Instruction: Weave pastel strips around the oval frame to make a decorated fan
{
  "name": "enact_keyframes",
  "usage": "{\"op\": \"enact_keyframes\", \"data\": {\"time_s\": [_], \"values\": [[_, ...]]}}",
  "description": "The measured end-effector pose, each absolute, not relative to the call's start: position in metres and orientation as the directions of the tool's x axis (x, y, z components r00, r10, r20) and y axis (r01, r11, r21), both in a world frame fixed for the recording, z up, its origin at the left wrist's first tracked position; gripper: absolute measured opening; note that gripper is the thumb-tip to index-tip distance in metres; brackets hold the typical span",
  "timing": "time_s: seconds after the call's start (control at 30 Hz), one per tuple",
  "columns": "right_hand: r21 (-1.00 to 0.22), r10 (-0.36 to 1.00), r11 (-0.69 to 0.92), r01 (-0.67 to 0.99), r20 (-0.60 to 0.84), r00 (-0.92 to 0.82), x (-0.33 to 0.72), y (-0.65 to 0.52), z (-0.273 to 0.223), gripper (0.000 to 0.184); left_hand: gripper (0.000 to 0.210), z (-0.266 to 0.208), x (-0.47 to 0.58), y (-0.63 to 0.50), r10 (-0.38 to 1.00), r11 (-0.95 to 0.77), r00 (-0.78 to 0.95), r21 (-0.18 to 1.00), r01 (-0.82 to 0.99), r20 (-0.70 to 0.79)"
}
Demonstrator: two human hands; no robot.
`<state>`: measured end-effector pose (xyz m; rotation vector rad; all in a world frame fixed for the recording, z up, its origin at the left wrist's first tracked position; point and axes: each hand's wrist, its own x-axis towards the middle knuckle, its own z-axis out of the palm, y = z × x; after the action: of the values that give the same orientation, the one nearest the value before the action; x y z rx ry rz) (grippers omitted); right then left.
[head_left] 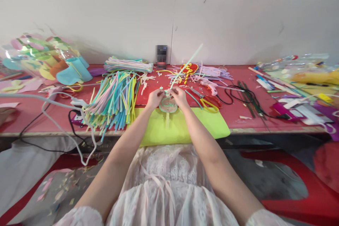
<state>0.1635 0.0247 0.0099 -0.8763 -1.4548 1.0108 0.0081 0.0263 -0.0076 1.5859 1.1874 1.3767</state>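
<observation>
Both hands meet above the yellow-green sheet at the table's front edge. My left hand [156,97] is closed in a pinch at the upper left rim of a round pale-green pipe-cleaner piece [168,104], which has a pale flat stick [167,120] pointing down from it. At the rim's upper right, my right hand [179,96] pinches a mint-green pipe cleaner [188,64], whose long free end rises up and to the right. The fingertips nearly touch each other and partly hide the join between the strand and the round piece.
Left of my hands lies a big bundle of coloured pipe cleaners [113,100]. A red and yellow pipe-cleaner piece [189,69], red-handled pliers [212,101] and a pink glue gun [210,86] lie to the right. Cables cross both sides. A yellow-green sheet [203,125] overhangs the front edge.
</observation>
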Motion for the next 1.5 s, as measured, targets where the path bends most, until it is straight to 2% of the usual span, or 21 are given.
{"op": "enact_keyframes", "data": {"time_s": [0.13,0.3,0.43,0.73,0.97,1.13,1.5], "values": [[-0.928,0.922,0.369,-0.046,0.372,-0.108,0.1643,0.0254,0.0094,0.037,0.014,-0.0013,0.0087,0.0223,0.963,-0.269,-0.010,0.962,0.044,0.269],[-0.942,0.937,0.327,-0.072,0.333,-0.103,0.1623,0.0239,0.0100,0.039,0.024,0.0000,0.0070,0.0210,0.983,-0.170,0.000,0.914,-0.369,0.183],[-0.953,0.946,0.297,-0.061,0.303,-0.118,0.1600,0.0233,0.0103,0.039,0.025,-0.0013,0.0063,0.0208,0.993,-0.101,0.004,0.882,-0.461,0.116],[-0.948,0.937,0.318,-0.007,0.316,-0.147,0.1603,0.0253,0.0063,0.037,0.026,-0.0001,0.0060,0.0211,0.990,-0.137,-0.016,0.948,-0.288,0.139],[-0.937,0.915,0.349,0.000,0.340,-0.217,0.1606,0.0258,0.0048,0.035,0.019,-0.0032,0.0033,0.0263,0.948,-0.311,-0.104,0.946,-0.097,0.301],[-0.941,0.924,0.337,0.025,0.326,-0.202,0.1607,0.0264,0.0037,0.035,0.013,-0.0012,0.0057,0.0248,0.946,-0.320,-0.089,0.943,-0.091,0.312],[-0.894,0.894,0.432,0.116,0.408,-0.183,0.1644,0.0249,0.0078,0.036,0.009,-0.0016,0.0068,0.0235,0.933,-0.351,-0.031,0.925,0.145,0.359]]}}
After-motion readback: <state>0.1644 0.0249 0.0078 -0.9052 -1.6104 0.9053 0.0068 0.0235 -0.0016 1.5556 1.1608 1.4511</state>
